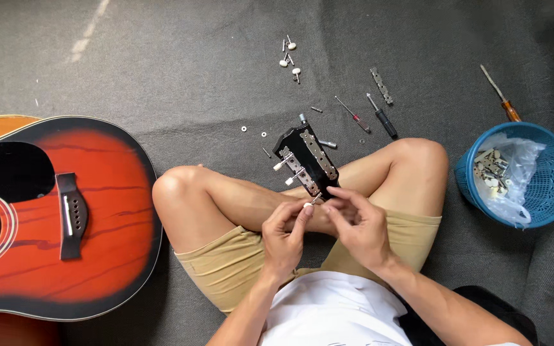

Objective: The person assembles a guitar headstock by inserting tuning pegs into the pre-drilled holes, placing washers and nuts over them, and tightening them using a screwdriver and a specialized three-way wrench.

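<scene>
A black guitar headstock with silver tuner plates rests across my crossed legs, its top end pointing away from me. My left hand pinches a small white-knobbed tuning peg at the headstock's near end. My right hand is curled beside it, its fingertips close to the same peg and the neck end of the headstock; whether it grips the neck is hidden by the fingers.
A red sunburst acoustic guitar body lies at left on the grey carpet. Loose white pegs, washers, a metal tuner strip and small screwdrivers lie ahead. A blue basket with a bag of parts stands at right, another screwdriver beyond it.
</scene>
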